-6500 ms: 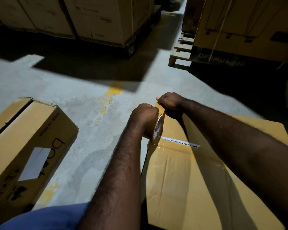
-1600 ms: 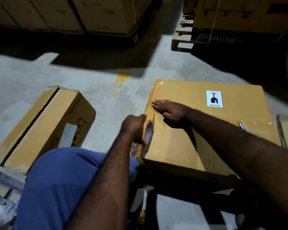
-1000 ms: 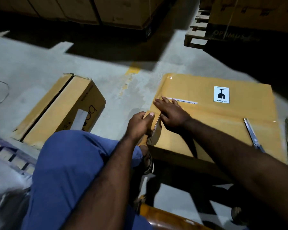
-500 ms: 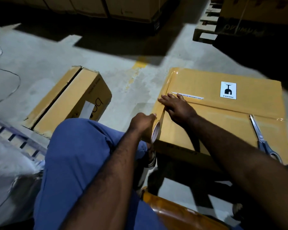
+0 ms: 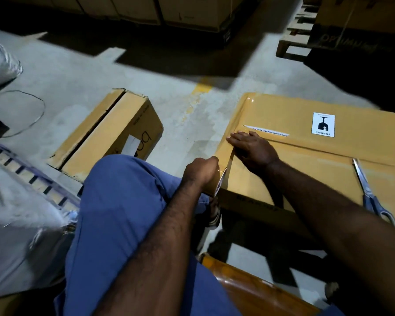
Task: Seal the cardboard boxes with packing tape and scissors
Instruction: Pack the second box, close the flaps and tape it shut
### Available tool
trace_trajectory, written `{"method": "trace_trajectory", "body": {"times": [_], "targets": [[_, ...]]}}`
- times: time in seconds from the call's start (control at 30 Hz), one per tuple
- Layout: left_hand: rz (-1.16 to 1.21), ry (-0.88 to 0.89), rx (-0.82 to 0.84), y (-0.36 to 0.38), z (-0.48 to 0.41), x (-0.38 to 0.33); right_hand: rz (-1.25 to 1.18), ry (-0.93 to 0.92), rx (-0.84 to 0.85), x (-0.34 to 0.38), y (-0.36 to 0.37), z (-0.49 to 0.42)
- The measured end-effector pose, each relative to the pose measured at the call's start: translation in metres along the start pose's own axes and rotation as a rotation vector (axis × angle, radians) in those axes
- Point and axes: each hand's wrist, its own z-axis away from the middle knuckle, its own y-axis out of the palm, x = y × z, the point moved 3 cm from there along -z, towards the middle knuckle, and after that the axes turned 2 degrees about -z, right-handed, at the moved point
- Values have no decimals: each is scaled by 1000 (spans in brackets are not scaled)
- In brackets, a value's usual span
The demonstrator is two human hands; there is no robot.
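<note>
A large flat cardboard box [image 5: 306, 124] with a fragile sticker lies on the floor in front of me. My left hand [image 5: 200, 172] grips a roll of packing tape [image 5: 220, 184] at the box's near left corner, and a strip of tape runs from the roll up along the left edge. My right hand [image 5: 252, 149] presses flat, fingers straight, on that strip near the box's left edge. A pair of scissors [image 5: 369, 192] lies on the box top at the right, untouched.
A smaller cardboard box [image 5: 110, 131] lies on the concrete floor to the left, beyond my blue-trousered knee [image 5: 123, 201]. Stacked cartons on pallets [image 5: 292, 44] stand at the back. A thin wire [image 5: 32, 110] loops on the floor far left. A brown stool edge [image 5: 249, 286] shows below.
My left hand has drawn the tape roll back along the box's left edge toward the near corner. My right hand has stayed flat on the taped edge. The view has dropped, showing the scissors.
</note>
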Motion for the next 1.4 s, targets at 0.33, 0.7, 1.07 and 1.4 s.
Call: {"method": "trace_trajectory", "body": {"times": [0.33, 0.7, 1.07, 1.4], "targets": [[-124, 9, 15, 7, 3, 18, 3, 9, 12, 2, -5, 1], [-125, -67, 60, 18, 1, 26, 41, -40, 60, 6, -1, -1], [-124, -39, 131, 28, -6, 34, 95, 16, 104, 11, -6, 0], [-273, 20, 65, 25, -34, 40, 73, 181, -121, 8, -8, 7]]}}
